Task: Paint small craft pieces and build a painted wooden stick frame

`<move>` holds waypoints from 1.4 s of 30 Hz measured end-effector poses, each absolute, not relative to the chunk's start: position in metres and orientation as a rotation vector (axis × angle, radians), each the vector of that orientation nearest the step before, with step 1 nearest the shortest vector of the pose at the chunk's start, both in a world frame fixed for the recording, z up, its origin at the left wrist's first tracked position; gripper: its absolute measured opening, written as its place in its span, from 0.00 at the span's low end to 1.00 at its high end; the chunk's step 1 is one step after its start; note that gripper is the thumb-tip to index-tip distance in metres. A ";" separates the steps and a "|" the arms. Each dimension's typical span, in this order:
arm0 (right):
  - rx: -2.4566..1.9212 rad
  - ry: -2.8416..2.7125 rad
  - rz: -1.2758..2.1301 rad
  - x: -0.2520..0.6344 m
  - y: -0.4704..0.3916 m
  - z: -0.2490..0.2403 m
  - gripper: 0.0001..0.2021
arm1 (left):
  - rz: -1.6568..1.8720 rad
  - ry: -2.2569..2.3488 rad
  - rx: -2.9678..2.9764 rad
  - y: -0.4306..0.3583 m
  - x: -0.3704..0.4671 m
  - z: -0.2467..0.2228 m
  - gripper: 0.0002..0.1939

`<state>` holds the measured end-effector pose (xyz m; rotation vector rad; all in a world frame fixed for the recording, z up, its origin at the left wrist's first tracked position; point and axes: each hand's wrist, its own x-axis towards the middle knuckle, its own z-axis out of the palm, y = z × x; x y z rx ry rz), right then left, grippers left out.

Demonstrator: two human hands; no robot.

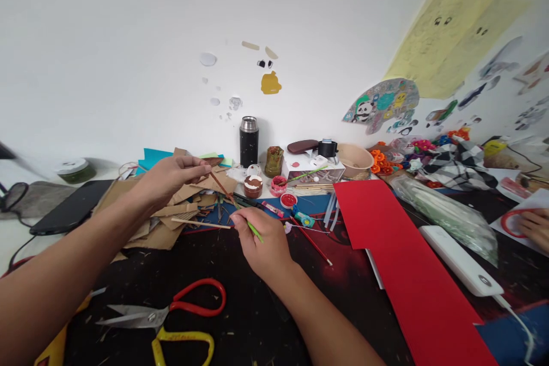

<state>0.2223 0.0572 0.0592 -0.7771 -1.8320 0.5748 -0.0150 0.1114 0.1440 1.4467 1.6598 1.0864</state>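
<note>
My left hand (184, 174), raised over the cardboard scraps (165, 231), pinches a thin brown stick (221, 185) that has a brown piece (212, 161) at its upper end. My right hand (261, 237) is closed on a green brush (254, 231), its tip near the lower end of the stick. Just behind the hands stand a jar of brown paint (253, 185) and a pink-red jar (278, 185), with a red paint lid (289, 200) beside them. A pale stick (201, 223) lies left of my right hand.
Open scissors (160, 317) lie at the front left. A red sheet (412, 263) and a white power strip (461, 260) cover the right side. A black bottle (249, 143) stands by the wall. Another person's hand (535, 227) is at the far right, near a red ring (510, 226).
</note>
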 end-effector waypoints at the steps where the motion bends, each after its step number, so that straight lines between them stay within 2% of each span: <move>1: -0.792 -1.829 0.581 0.223 0.058 0.059 0.12 | 1.068 1.692 1.457 0.109 -0.015 0.146 0.25; 5: -0.810 -1.760 0.631 0.224 0.059 0.061 0.13 | 0.931 1.866 1.525 0.103 -0.019 0.151 0.30; 9: -0.724 -1.705 0.625 0.224 0.057 0.064 0.12 | 0.842 1.867 1.607 0.101 -0.020 0.150 0.30; 17: -0.595 -1.731 0.613 0.223 0.053 0.066 0.12 | 0.915 1.680 1.596 0.103 -0.006 0.135 0.29; 25: -0.739 -1.750 0.701 0.225 0.052 0.065 0.15 | 0.876 1.831 1.652 0.104 -0.010 0.146 0.29; 42: -0.772 -1.738 0.691 0.224 0.053 0.065 0.15 | 0.841 1.846 1.713 0.098 -0.013 0.147 0.28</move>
